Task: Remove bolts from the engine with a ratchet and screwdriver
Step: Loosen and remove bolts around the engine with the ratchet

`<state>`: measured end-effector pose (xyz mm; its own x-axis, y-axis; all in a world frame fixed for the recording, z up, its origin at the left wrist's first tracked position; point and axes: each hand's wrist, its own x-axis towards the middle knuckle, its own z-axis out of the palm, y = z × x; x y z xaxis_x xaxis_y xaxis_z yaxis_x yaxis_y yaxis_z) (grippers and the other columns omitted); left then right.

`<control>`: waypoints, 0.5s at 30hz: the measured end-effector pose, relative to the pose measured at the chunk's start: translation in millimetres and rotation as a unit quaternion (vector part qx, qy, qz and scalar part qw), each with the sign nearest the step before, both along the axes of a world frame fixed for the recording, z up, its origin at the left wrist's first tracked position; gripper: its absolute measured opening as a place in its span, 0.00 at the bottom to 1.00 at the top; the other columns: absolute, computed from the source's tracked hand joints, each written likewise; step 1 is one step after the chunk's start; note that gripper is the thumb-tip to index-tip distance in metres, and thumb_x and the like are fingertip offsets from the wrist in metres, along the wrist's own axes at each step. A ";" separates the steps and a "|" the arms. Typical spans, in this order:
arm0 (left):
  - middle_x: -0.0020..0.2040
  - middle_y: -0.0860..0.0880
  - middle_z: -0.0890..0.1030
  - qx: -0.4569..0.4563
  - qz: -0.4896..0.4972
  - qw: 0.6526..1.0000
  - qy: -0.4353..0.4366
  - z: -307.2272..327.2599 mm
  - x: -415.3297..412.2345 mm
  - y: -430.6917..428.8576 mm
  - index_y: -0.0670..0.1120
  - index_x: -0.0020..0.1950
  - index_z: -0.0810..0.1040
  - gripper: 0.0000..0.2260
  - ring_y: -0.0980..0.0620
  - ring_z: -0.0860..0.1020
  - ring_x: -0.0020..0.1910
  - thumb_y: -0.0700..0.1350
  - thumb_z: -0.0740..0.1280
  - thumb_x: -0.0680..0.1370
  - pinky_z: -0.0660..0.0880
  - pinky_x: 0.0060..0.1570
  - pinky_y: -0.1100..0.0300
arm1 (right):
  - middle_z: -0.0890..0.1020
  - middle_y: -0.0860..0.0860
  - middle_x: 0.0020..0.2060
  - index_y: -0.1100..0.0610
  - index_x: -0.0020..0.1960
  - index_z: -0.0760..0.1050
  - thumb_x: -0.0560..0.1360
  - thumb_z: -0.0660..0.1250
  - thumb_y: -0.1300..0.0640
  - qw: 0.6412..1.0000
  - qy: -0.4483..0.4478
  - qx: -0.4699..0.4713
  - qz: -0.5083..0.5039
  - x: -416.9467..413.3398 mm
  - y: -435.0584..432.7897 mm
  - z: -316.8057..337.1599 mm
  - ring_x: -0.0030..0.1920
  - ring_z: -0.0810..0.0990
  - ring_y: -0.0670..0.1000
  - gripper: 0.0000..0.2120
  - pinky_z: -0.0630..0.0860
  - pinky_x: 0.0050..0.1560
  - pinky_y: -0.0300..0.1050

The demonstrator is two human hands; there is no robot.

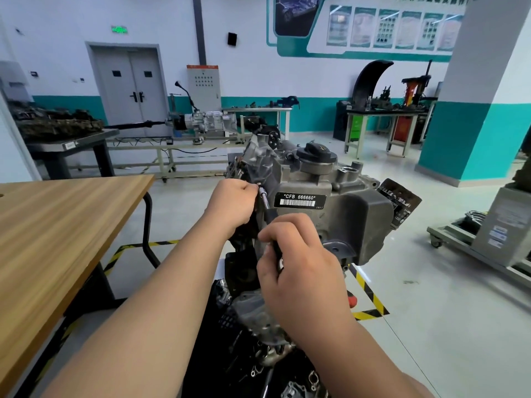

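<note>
A grey engine (339,191) on a stand fills the middle of the head view, with a black label reading CFB 666660 and a black filler cap (316,152) on top. A slim tool (266,203) with a chrome socket end and a dark shaft slants up against the engine's left face. My right hand (298,259) grips the tool's handle, fingers curled round it. My left hand (234,203) holds the tool's tip at a small bolt (258,184); its fingertips are hidden behind the hand.
A wooden table (57,225) stands at the left. Dark engine parts (258,326) lie below the engine. Yellow-black floor tape (370,300) marks the bay. A wheeled cart (488,242) is at the right, a teal pillar (471,110) behind it, workbenches (382,116) farther back.
</note>
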<state>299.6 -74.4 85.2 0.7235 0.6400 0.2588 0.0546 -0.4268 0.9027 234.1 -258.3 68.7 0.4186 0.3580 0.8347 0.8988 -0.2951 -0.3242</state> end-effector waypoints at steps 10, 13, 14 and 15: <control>0.29 0.47 0.66 -0.213 -0.040 0.976 -0.033 -14.9 -3.7 -3.6 0.44 0.38 0.71 0.13 0.51 0.63 0.22 0.48 0.64 0.80 0.59 0.22 0.63 | 0.76 0.51 0.45 0.58 0.48 0.76 0.71 0.66 0.60 0.998 0.024 -0.062 -0.021 9.6 1.6 20.9 0.33 0.76 0.60 0.05 0.75 0.28 0.52; 0.28 0.50 0.65 -0.282 -0.065 0.956 -0.042 -20.2 -10.9 -9.5 0.45 0.40 0.74 0.11 0.55 0.61 0.20 0.48 0.65 0.80 0.57 0.19 0.65 | 0.71 0.47 0.53 0.54 0.54 0.72 0.74 0.66 0.57 0.991 0.050 -0.126 -0.019 12.1 -2.3 19.7 0.37 0.76 0.59 0.09 0.75 0.35 0.52; 0.28 0.50 0.66 -0.287 -0.059 0.955 -0.047 -19.6 -11.7 -10.0 0.45 0.41 0.75 0.10 0.55 0.61 0.20 0.49 0.65 0.79 0.57 0.19 0.65 | 0.68 0.46 0.55 0.53 0.56 0.70 0.74 0.65 0.57 0.987 0.060 -0.149 -0.016 11.4 -2.6 18.5 0.37 0.76 0.59 0.11 0.75 0.36 0.52; 0.28 0.50 0.66 -0.275 -0.035 0.959 -0.048 -18.1 -11.2 -9.0 0.45 0.43 0.77 0.09 0.54 0.62 0.20 0.49 0.66 0.79 0.58 0.20 0.65 | 0.67 0.45 0.56 0.52 0.57 0.69 0.75 0.65 0.57 0.984 0.066 -0.166 -0.014 10.1 -2.7 17.1 0.37 0.76 0.58 0.12 0.75 0.36 0.52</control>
<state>288.4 -83.4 67.2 0.7594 0.6496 -0.0364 -0.0523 0.1167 0.9918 244.3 -261.0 85.7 0.5288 0.5882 0.6119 0.8456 -0.4277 -0.3196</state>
